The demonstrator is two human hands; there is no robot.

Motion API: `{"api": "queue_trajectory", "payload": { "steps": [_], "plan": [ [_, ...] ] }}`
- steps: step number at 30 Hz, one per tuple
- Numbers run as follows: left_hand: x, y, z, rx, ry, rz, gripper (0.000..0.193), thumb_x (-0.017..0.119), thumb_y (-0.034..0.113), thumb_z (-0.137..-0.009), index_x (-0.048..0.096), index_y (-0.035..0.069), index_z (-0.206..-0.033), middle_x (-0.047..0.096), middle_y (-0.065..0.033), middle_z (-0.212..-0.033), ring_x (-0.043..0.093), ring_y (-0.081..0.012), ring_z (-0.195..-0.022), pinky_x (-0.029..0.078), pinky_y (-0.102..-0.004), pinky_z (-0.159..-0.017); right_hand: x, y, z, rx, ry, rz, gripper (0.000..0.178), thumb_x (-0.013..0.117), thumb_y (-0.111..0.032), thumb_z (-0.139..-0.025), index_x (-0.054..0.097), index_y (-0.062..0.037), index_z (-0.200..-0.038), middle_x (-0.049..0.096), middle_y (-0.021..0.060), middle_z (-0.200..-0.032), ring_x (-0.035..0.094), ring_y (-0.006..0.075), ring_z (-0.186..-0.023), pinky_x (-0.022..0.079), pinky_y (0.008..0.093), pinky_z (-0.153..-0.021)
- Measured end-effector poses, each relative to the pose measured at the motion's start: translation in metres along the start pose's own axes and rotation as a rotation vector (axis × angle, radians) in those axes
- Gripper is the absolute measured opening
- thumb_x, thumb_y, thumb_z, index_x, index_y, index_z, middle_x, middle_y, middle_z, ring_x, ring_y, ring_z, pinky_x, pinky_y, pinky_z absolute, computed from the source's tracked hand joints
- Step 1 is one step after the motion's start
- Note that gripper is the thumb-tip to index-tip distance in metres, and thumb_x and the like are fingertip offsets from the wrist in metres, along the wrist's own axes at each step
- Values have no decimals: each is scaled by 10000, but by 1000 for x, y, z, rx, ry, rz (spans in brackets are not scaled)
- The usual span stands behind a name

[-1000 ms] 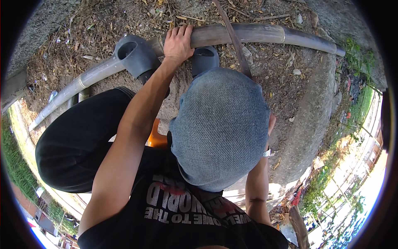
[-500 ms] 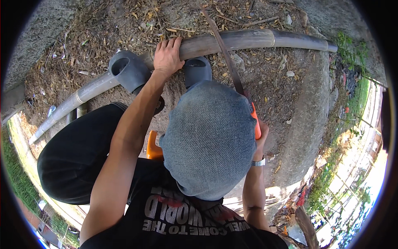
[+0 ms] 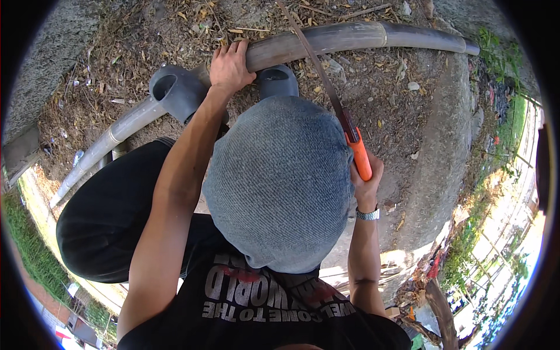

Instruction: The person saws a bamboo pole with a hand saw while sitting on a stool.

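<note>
A long grey-brown bamboo pole (image 3: 350,36) lies across the ground ahead of me. My left hand (image 3: 230,67) grips it from above, fingers curled over its far side. In my right hand (image 3: 368,175), with a metal watch (image 3: 367,214) at the wrist, is the orange handle of a handsaw (image 3: 325,79). Its dark blade slants across the pole, right of my left hand; whether the teeth have cut in cannot be seen. One grey clog (image 3: 178,90) rests over the pole, left of that hand. Another grey clog (image 3: 279,80) is beside the pole. Rounded blue-grey denim (image 3: 280,181) hides the ground between my arms.
Dry leaves and twigs litter the dirt (image 3: 373,111). A concrete strip (image 3: 434,146) runs along the right side, and a rough wall (image 3: 35,76) stands at the far left. Green plants (image 3: 499,55) grow by the pole's right end. Wood pieces (image 3: 440,312) lie at lower right.
The view has tilted slightly, so the pole and hands appear higher. The denim has shifted left, uncovering more of the saw handle and hiding an orange object seen before. Both grips stay the same.
</note>
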State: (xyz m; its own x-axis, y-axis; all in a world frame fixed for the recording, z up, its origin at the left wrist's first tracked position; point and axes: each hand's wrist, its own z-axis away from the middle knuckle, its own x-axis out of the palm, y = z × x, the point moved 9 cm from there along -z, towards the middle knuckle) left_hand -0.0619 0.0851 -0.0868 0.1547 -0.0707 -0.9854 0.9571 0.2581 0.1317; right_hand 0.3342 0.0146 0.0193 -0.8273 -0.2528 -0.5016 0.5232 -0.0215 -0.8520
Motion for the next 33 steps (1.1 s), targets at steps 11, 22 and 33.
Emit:
{"api": "queue_trajectory", "payload": {
  "steps": [11,22,33],
  "plan": [
    [0,-1,0,-7,8,15,946,915,367,-687,500,166,-1513,655,-140,-1403,587,-355,-1357,419,-460,-1194,-27,11,45,31,30,-75,212,673,-14,-901,771,37,-1082,619,-31,-687,529,38,-590,422,247,-537],
    [-1,-3,2,-14,25,-7,949,921,376,-696,493,163,-1516,659,-134,-1394,592,-357,-1351,417,-459,-1207,-6,19,6,56,-75,-139,103,686,-54,-886,725,35,-920,579,-31,-641,490,42,-562,393,255,-518],
    [0,-4,-2,83,17,-29,896,912,367,-701,516,113,-1463,644,-132,-1399,621,-355,-1306,473,-458,-1141,-6,35,43,38,77,-129,149,715,-64,-871,774,17,-982,606,-10,-637,540,65,-561,431,280,-529]
  ]
}}
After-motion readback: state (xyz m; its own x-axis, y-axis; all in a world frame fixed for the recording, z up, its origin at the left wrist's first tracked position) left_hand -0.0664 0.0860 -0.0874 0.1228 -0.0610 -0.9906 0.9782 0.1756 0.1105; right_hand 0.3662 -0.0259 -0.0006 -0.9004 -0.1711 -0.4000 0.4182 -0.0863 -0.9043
